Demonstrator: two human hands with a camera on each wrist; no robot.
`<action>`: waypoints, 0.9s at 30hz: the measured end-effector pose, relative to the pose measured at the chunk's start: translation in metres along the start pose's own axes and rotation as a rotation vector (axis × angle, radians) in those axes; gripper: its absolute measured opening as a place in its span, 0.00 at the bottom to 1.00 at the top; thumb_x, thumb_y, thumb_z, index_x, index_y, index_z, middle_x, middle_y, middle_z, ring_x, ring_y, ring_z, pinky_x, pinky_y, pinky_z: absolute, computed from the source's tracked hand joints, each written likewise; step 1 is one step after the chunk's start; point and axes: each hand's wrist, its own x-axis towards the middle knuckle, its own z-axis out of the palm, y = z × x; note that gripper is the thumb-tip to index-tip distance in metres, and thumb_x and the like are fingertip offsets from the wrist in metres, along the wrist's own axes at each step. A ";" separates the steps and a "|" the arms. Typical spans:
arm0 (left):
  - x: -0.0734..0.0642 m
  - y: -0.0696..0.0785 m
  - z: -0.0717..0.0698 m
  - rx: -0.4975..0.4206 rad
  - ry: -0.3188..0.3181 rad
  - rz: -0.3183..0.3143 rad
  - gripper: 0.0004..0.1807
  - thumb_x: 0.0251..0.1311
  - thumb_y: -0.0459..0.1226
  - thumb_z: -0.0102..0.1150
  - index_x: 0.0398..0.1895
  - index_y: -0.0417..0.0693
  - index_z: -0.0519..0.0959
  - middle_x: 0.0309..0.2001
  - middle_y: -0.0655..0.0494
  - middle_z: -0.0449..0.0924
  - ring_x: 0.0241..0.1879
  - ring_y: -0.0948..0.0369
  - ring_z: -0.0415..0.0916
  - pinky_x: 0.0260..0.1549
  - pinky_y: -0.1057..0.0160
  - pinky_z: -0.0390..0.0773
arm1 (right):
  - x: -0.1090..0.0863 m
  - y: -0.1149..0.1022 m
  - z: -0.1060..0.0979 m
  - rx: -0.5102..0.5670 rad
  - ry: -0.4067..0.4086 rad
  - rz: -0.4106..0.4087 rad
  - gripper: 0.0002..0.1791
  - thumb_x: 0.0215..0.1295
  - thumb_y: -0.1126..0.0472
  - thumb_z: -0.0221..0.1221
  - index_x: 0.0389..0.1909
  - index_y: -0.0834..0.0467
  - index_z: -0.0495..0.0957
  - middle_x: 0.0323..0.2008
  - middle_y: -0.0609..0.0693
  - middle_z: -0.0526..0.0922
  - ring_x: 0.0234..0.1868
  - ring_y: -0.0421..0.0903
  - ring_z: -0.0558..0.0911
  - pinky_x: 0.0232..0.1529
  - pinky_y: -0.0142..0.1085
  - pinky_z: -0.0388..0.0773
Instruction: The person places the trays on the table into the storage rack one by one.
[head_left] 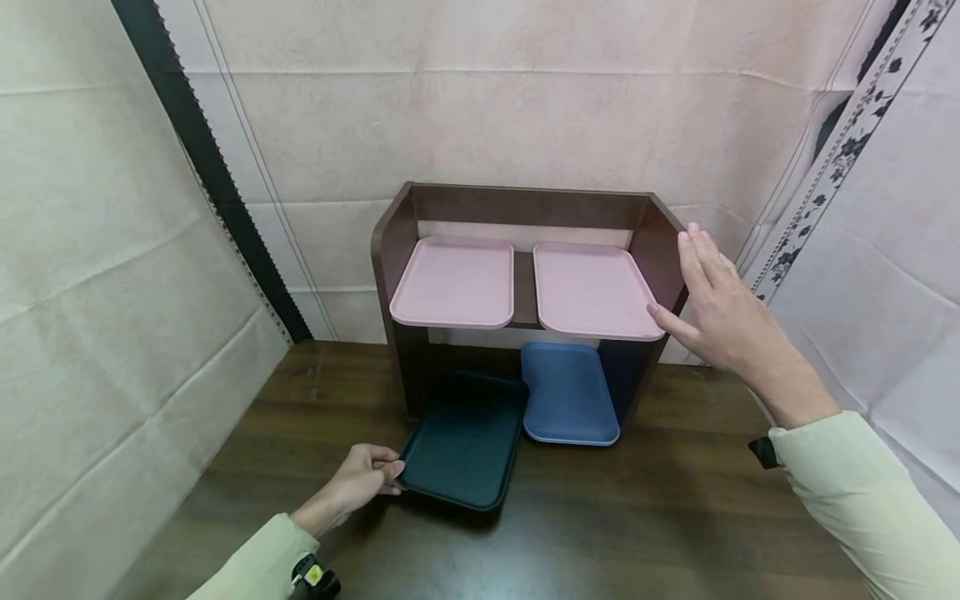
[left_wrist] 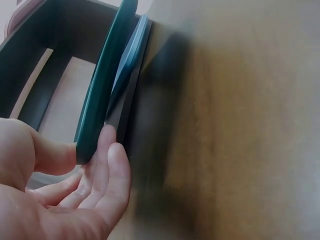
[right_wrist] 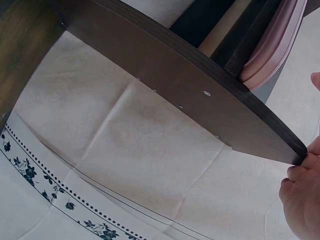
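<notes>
1. Dark green rectangular plastic tray (head_left: pixel 463 442) lying flat on the dark wooden desk (head_left: pixel 675 517), its far end tucked under the lower opening of the dark brown wooden shelf unit (head_left: pixel 393 250), its near end jutting out towards the person.
2. Left hand (head_left: pixel 363 477) at the tray's near left corner, fingers curled round the rim; in the left wrist view thumb on one face of the edge, fingertips (left_wrist: pixel 107 145) against the other, so a pinch on the rim.
3. Right hand (head_left: pixel 720 312) spread wide and holding nothing, fingers straight, laid against the outer right side panel of the shelf unit, thumb near its front edge.
4. Handling, judged from looks: thin moulded plastic, so probably light and fairly stiff, with some flex likely if lifted by one corner alone.
5. Smooth matte surface, likely a little slippery on the desk; sliding should go easily.
6. Best hold, as a judgement: the raised rolled rim, thumb on top and fingers under; a mid-edge grip should tilt less than a corner grip.
7. Blue rectangular plastic tray (head_left: pixel 567 393) just beside it on the right, also under the shelf; edges close, contact not clear.
8. Two pale pink plastic trays (head_left: pixel 453 282) side by side on the upper shelf, apart from each other.
</notes>
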 end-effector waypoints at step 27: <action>0.075 -0.004 0.005 -0.158 0.190 -0.049 0.18 0.77 0.31 0.54 0.59 0.20 0.75 0.50 0.31 0.83 0.38 0.58 0.89 0.40 0.67 0.90 | -0.001 0.000 0.001 0.000 -0.014 0.016 0.55 0.76 0.43 0.58 0.85 0.67 0.37 0.86 0.64 0.37 0.87 0.64 0.43 0.86 0.59 0.45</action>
